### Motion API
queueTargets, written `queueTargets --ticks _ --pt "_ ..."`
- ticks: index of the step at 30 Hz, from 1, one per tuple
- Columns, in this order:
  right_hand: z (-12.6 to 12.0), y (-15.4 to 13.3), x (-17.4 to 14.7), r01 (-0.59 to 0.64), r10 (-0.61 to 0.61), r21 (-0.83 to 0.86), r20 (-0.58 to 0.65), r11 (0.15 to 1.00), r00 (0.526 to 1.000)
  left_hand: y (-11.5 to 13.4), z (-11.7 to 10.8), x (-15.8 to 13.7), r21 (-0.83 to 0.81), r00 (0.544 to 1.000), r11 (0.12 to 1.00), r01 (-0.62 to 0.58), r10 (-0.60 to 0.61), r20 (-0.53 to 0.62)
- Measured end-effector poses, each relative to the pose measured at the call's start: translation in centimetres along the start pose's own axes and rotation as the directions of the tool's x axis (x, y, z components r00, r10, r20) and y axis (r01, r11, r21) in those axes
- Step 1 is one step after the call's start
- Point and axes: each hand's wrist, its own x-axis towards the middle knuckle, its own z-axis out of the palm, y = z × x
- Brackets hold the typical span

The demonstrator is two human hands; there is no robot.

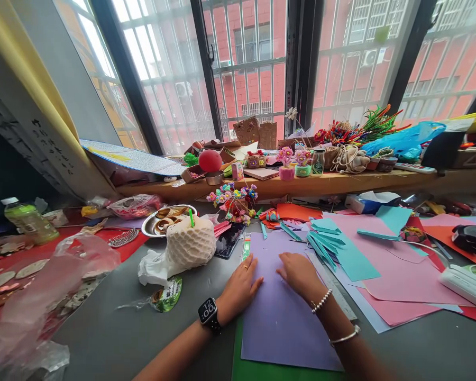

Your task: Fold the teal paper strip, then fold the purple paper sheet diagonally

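Note:
A sheet of purple paper point(280, 328) lies lengthwise in front of me, over a green sheet or mat point(238, 354) that shows along its left and near edges. My left hand point(240, 286) rests flat on the paper's left side, fingers stretched forward and thumb apart. On the right part of the same sheet lies my right hand point(300, 275), its fingers loosely bent and pointing left, with a small gap to the thumb. I see nothing held in it. A ruler-like strip point(343, 304) runs beside the paper, partly under my right wrist.
Folded teal paper strips point(325, 243) and pink sheets point(400, 275) spread to the right, near a white power strip point(464, 288). Left stand a netting-wrapped coconut point(192, 243), a metal plate point(153, 225), a phone point(230, 241) and a plastic bag point(55, 280). Crafts crowd the windowsill point(238, 189).

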Motion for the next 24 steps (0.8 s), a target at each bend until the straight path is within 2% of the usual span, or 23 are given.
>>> queueTargets --ticks 3,5,6,9,13,16,18,21,22,24 --pt "0.4 -2.7 -2.7 0.101 -0.108 0.047 0.19 0.994 0.976 -0.6 0.3 0.2 -0.122 0.998 0.992 0.021 -0.029 -0.063" --pt "1.7 -3.8 -4.4 0.206 -0.213 0.052 0.224 0.977 0.951 -0.9 0.3 0.4 -0.21 0.991 0.976 0.063 -0.086 -0.101" --pt "2.4 -4.0 -5.1 0.248 -0.256 0.067 0.198 0.966 0.946 -0.9 0.2 0.4 -0.255 0.986 0.963 0.088 -0.12 -0.115" --pt "3.9 -3.4 -6.9 0.353 -0.362 0.113 0.079 0.929 0.929 -0.8 0.0 0.4 -0.37 0.971 0.919 0.136 -0.197 -0.134" --pt "4.2 -2.1 -8.4 0.445 -0.446 0.075 -0.013 0.892 0.895 -0.4 -0.1 0.3 -0.394 0.965 0.906 0.151 -0.221 -0.138" --pt "4.6 -1.9 -8.8 0.526 -0.519 0.006 -0.158 0.85 0.84 -0.3 0.0 0.2 -0.405 0.967 0.901 0.152 -0.22 -0.126" --pt "5.2 -2.1 -8.8 0.574 -0.553 -0.028 -0.312 0.818 0.773 -0.4 0.1 0.3 -0.467 0.965 0.872 0.147 -0.229 -0.125" --pt "5.7 -2.2 -8.9 0.599 -0.504 -0.018 -0.561 0.801 0.657 -0.8 0.1 0.5 -0.642 0.948 0.752 0.145 -0.293 -0.128" --pt "5.6 -2.1 -8.9 0.58 -0.448 0.014 -0.62 0.815 0.644 -1.0 0.0 0.6 -0.701 0.937 0.698 0.146 -0.326 -0.129" --pt "5.0 -1.7 -9.2 0.509 -0.301 0.114 -0.69 0.853 0.658 -1.2 -0.3 0.7 -0.795 0.908 0.588 0.15 -0.4 -0.125"
